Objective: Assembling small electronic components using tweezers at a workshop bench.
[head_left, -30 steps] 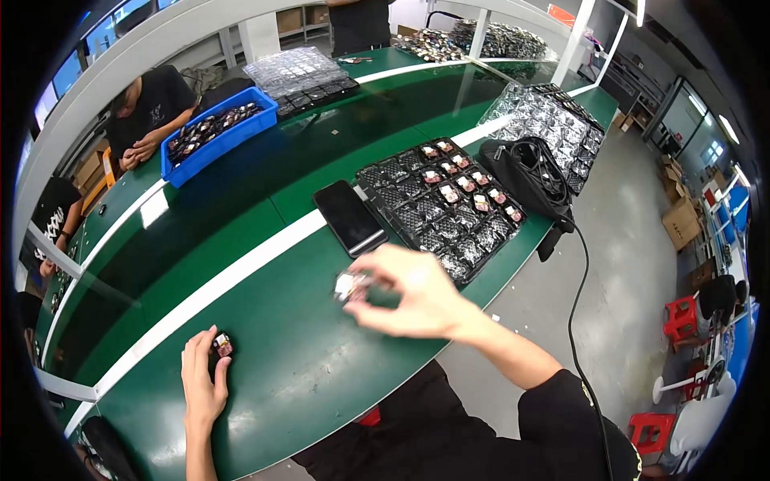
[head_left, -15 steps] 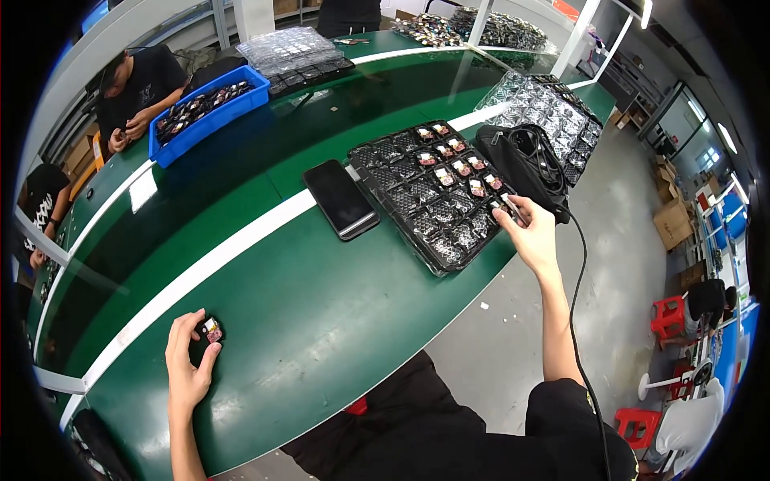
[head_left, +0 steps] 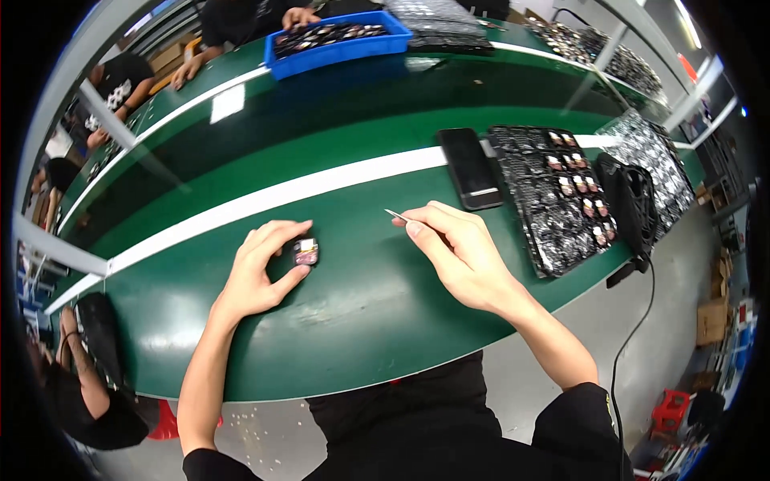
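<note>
My left hand (head_left: 258,268) rests on the green table with thumb and fingers curled around a small black electronic module (head_left: 305,252), which has a pale and pinkish face. In my right hand (head_left: 461,252), thumb and forefinger pinch a thin metal tool that looks like tweezers (head_left: 395,214). Its tip points left toward the module, well apart from it. To the right of this hand lies a black plastic tray (head_left: 533,204) with moulded pockets. Several similar modules (head_left: 565,186) sit in its right-hand columns, while the pockets on the left show bare.
A black phone (head_left: 469,168) lies beside the tray. Right of the tray are a black pouch with a cable (head_left: 634,200) and more clear-covered trays (head_left: 662,172). Across the table stands a blue bin (head_left: 341,44) of modules, near co-workers' hands (head_left: 300,16). White frame posts rise around.
My right hand has left the tray and moved left over the table with the tool. The view has turned, shifting everything in it. My left hand still has the module.
</note>
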{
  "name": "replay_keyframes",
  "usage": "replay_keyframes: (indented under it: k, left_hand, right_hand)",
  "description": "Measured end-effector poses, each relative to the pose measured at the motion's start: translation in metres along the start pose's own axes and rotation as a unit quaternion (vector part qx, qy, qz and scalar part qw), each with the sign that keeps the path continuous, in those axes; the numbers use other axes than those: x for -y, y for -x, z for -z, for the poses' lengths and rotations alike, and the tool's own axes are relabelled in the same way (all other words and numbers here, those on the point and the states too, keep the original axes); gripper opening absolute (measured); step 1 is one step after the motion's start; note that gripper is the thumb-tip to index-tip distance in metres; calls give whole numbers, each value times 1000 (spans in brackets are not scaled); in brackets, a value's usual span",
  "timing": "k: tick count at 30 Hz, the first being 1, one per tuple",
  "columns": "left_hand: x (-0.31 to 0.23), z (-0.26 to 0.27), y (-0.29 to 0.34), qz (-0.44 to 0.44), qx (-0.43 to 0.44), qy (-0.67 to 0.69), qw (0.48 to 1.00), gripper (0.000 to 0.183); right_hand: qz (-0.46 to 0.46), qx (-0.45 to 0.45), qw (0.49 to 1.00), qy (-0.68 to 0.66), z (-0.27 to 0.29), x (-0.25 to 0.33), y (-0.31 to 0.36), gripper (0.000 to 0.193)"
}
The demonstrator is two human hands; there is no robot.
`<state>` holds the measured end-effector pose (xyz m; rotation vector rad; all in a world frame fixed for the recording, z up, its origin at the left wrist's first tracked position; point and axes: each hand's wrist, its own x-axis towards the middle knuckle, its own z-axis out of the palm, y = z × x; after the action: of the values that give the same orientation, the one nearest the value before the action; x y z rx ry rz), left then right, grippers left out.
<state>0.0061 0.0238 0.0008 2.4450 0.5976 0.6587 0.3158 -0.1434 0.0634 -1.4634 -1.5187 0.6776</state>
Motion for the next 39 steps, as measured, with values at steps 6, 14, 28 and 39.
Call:
replay_keyframes:
  k: [6,14,28,39]
  left_hand:
    - [-15,4,8,81,16,0,997,92]
    - [0,7,11,10,13,-11,1000,77]
    - [5,10,11,51,62,28,996,65]
    - [0,12,10,40,69,7,997,59]
  right_hand:
    - [13,77,995,-58,-73,-24,-45,23]
    - [-49,52,990,-122,-90,-43,-40,16]
    - [-33,41,995,-87,-85,-44,-40,16]
    - [-25,28,991,-127,-87,-44,-41,14]
